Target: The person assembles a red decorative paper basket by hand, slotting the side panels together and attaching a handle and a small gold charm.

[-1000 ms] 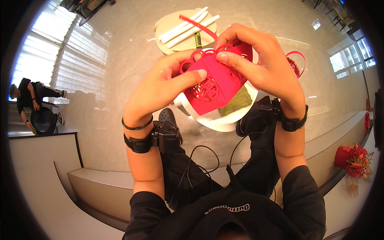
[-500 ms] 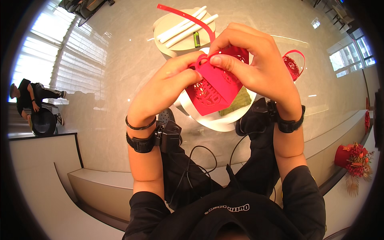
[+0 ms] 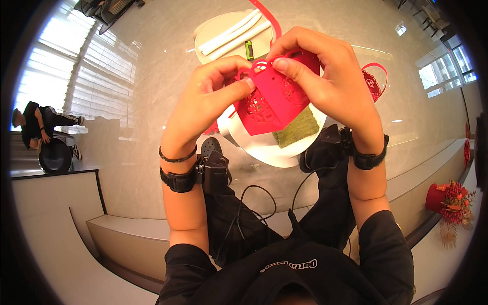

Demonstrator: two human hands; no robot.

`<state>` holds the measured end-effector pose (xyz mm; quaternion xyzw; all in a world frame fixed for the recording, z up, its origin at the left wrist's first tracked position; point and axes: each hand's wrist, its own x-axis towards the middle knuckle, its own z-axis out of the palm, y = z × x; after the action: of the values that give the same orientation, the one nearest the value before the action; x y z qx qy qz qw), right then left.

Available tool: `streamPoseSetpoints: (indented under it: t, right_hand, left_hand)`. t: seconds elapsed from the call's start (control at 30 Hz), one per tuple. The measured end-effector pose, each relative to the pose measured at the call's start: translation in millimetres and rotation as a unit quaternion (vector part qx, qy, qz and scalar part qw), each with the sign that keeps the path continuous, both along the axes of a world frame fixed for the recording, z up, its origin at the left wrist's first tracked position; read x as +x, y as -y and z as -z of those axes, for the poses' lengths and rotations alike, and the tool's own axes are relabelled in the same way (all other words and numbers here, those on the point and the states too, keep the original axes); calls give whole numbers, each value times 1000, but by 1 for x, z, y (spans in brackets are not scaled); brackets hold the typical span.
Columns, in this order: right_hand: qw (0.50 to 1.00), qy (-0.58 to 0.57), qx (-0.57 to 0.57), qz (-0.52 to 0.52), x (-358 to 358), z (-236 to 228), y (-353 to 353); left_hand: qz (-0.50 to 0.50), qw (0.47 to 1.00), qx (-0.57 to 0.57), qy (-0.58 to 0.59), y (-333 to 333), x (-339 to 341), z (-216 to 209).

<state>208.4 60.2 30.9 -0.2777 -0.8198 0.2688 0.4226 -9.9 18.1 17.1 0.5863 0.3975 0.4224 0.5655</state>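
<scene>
Between my two hands is a red cut-out gift box (image 3: 274, 96) with lacy pierced panels, loops along its top and a long red strap (image 3: 269, 19) sticking up past it. My left hand (image 3: 216, 94) pinches the box's upper left edge between thumb and fingers. On the upper right, my right hand (image 3: 325, 76) grips the rim near the loops, its thumb in front and its fingers behind. Under the box stands a white round stool (image 3: 277, 156) bearing a folded green cloth (image 3: 297, 131). What lies behind the box is hidden.
A cream round stool (image 3: 203, 33) farther off carries white rolled tubes (image 3: 231, 33) and a small green-black cylinder (image 3: 249, 50). Another red basket (image 3: 371, 84) is at right. A person (image 3: 43, 122) sits far left. Red flowers (image 3: 455, 203) stand at lower right; a cable (image 3: 264, 189) crosses my lap.
Both hands have raised the box slightly and tilted it, uncovering more of the green cloth. The strap now leans farther right, and the loops sit more upright.
</scene>
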Motion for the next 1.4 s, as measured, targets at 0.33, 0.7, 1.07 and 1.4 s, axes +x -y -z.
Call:
streamPoseSetpoints:
  t: [0.33, 0.7, 1.07, 1.4]
  right_hand:
    - [997, 2, 77, 17, -2, -1, 1]
    - [995, -8, 95, 20, -4, -2, 2]
    - [994, -1, 111, 26, -5, -1, 4]
    - [987, 2, 159, 28, -5, -2, 4]
  left_hand:
    - [3, 1000, 9, -10, 3, 2, -1]
    - [27, 999, -9, -29, 4, 1, -2]
    - [23, 999, -18, -24, 3, 2, 0]
    - [-19, 999, -6, 44, 6, 12, -1]
